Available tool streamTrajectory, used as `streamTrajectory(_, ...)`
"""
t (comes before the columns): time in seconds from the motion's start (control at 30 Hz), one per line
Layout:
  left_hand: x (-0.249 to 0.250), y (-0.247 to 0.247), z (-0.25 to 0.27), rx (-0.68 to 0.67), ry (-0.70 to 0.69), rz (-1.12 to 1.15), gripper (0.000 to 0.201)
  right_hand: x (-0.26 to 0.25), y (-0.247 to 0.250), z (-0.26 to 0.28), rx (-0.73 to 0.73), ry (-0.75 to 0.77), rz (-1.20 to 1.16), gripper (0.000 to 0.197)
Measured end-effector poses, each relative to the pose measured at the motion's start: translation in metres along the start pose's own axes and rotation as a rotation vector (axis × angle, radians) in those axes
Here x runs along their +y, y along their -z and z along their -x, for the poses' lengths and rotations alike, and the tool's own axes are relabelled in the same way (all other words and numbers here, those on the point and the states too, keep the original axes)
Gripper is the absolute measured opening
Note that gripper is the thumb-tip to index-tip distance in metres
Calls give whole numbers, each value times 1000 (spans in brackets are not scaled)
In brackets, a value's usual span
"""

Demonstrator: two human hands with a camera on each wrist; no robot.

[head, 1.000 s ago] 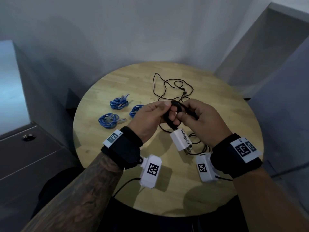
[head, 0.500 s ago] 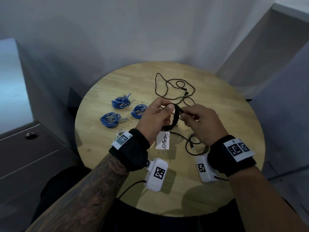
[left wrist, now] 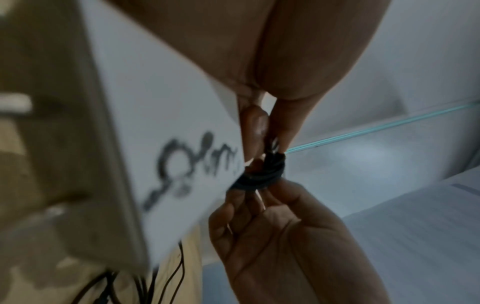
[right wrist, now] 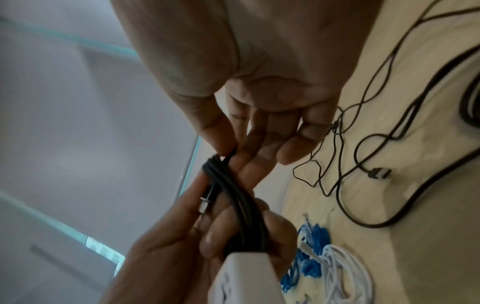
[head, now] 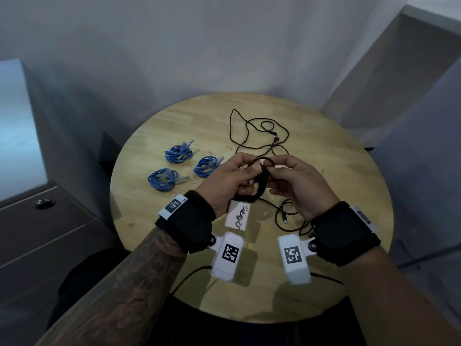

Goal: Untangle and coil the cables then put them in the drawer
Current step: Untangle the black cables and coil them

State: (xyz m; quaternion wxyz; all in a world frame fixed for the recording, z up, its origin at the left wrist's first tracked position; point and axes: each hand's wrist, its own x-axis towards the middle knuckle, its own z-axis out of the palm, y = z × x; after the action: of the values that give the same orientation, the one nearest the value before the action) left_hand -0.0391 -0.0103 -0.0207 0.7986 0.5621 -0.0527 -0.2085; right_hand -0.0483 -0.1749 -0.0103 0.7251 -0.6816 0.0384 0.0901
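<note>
Both hands meet above the middle of the round wooden table point(head: 324, 158). My left hand point(head: 230, 179) grips a coiled black cable point(head: 262, 182) point(right wrist: 233, 195) point(left wrist: 262, 176), and a white charger block point(head: 237, 216) point(left wrist: 155, 144) hangs from it below the palm. My right hand point(head: 290, 181) pinches a loop of the same cable point(head: 262, 159) between thumb and fingers at the coil's top. Three coiled blue cables point(head: 178, 153) point(head: 162, 179) point(head: 206, 166) lie on the table's left. A loose thin black cable point(head: 259, 136) sprawls behind the hands.
More black cable with a plug point(head: 285, 219) lies under my right wrist. A coiled white cable point(right wrist: 342, 273) lies beside the blue ones in the right wrist view. A grey drawer unit with a lock point(head: 45, 204) stands left of the table. Grey walls close in behind.
The hands rose slightly and turned the coil. The charger block swung from under the right hand to hang below the left palm, and my right fingers shifted to the coil's top loop.
</note>
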Motion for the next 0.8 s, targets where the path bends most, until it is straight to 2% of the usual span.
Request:
streamTrajectory(0.13,-4,-2,0,77,-17,-2,9,-2,-1,5,-24,78,115,27)
streamTrajectory(0.23,-4,0,-2,104,5,23,15,1,-1,10,-159,176,254,53)
streamTrajectory(0.27,-5,0,-2,105,16,31,16,4,-4,10,-158,207,306,59)
streamTrajectory(0.37,-4,-2,-2,106,67,119,14,10,-14,10,-36,255,258,49)
streamTrajectory(0.47,4,-8,2,-2,127,361,20,9,-18,7,93,336,194,34)
streamTrajectory(0.53,7,-11,4,-42,125,422,24,9,-18,5,149,359,189,28)
streamTrajectory(0.7,4,-18,3,46,10,225,14,13,-22,3,233,381,161,21)
streamTrajectory(0.8,1,-18,2,64,-31,184,14,13,-20,1,257,380,149,18)
